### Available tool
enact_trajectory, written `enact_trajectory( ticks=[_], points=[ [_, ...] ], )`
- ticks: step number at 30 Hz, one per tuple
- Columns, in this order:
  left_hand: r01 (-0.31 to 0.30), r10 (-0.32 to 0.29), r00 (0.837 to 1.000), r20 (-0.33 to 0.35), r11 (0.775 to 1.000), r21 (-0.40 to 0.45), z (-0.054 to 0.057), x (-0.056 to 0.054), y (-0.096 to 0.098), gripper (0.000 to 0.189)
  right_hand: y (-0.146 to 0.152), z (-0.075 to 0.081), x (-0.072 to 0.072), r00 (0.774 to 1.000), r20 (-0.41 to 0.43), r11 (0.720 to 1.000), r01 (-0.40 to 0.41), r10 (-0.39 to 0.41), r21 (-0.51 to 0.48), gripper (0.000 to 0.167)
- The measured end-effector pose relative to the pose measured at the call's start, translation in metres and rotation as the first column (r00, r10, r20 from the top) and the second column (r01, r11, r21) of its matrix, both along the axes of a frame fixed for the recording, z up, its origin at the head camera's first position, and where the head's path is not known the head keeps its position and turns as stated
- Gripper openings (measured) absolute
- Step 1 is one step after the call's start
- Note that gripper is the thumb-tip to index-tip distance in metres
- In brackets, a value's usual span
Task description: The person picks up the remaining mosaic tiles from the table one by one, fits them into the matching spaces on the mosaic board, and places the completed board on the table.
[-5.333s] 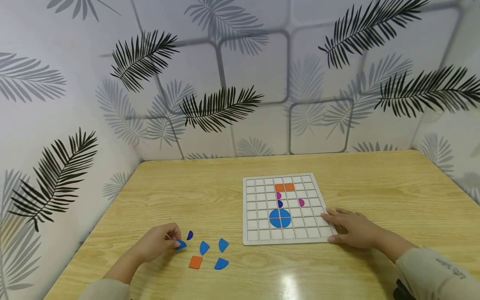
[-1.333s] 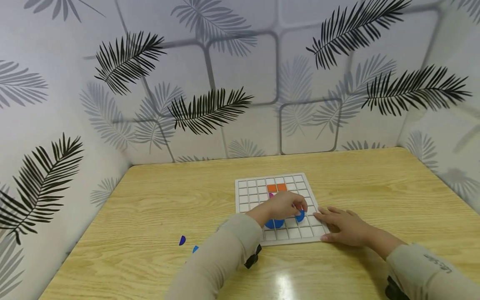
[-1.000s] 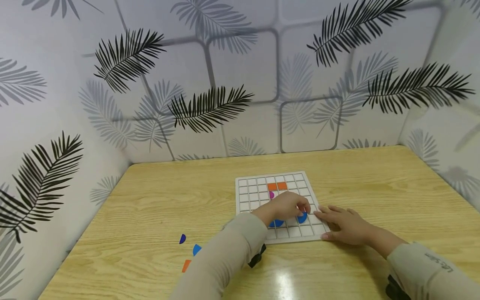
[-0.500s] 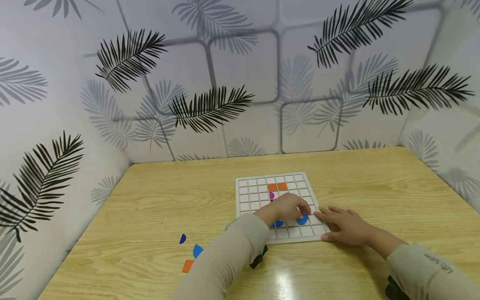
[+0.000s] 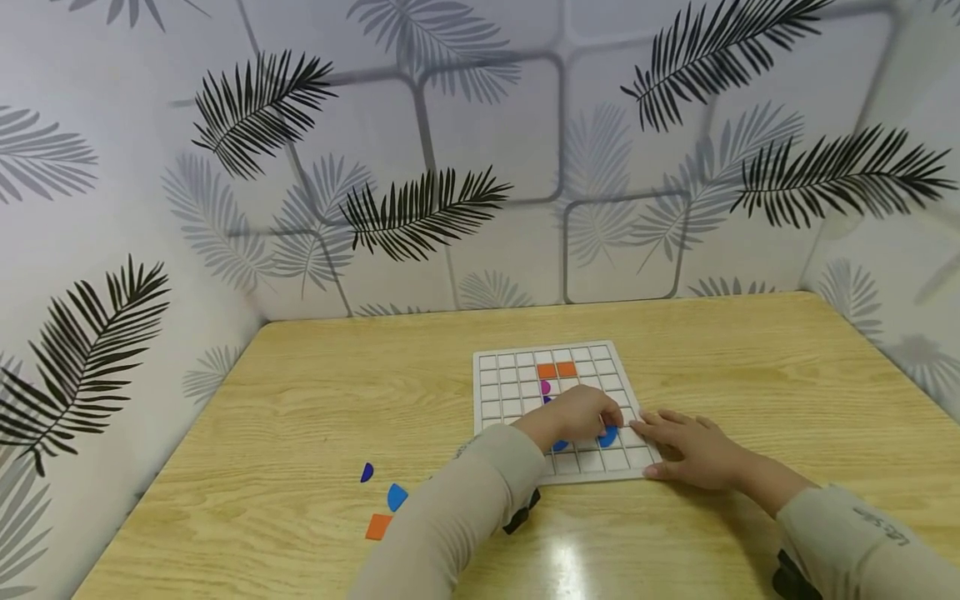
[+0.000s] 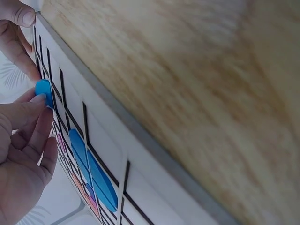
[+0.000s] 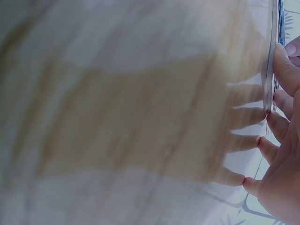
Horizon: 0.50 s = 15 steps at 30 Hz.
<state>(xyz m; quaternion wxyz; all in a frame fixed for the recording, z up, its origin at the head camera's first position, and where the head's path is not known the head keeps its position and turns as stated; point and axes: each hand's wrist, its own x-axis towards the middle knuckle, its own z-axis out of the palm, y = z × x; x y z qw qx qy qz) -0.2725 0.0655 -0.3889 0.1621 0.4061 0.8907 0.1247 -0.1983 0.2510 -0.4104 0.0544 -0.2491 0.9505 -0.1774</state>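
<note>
A: Hands?
B: Left hand (image 5: 576, 413) pinches blue piece (image 5: 608, 437) at board (image 5: 491, 392); right hand (image 5: 701, 452), fingers spread, touches board's right edge.
A: Board cells?
B: Orange squares (image 5: 566, 368), pink pieces (image 5: 545, 387), navy piece (image 5: 547, 400), blue pieces (image 6: 104, 187). Sleeve lettering (image 5: 879, 527): illegible.

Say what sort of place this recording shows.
Likely an indoor corner set up for tabletop puzzle work: a wood-grain table before a leaf-patterned wall, with a white grid board holding colored pieces.

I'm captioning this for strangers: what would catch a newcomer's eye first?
Probably the left hand, pinching a blue piece at the right side of the white grid board. Next, paired orange squares in the board's far half, then dark fronds on the wall behind.
</note>
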Motion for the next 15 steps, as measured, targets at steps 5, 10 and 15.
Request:
enact_trajectory(
  ticks=[5,10,15],
  points=[
    [0.009,-0.01,1.0,-0.03,1.0,-0.027,0.0009,0.0011,0.0007,0.022,0.0013,0.0007,0.0002,1.0,0.016,1.0,0.007,-0.007,-0.012,0.07],
    [0.006,-0.008,0.999,-0.045,0.999,-0.045,0.0002,0.0014,0.0013,0.019,0.0018,-0.0003,-0.0006,1.0,0.017,1.0,0.005,-0.005,-0.011,0.071],
    [0.009,-0.012,0.999,-0.049,0.998,-0.06,-0.0013,0.0014,0.0023,0.016,0.0015,-0.0008,-0.0004,1.0,0.016,1.0,0.01,-0.01,-0.004,0.071]
  ],
)
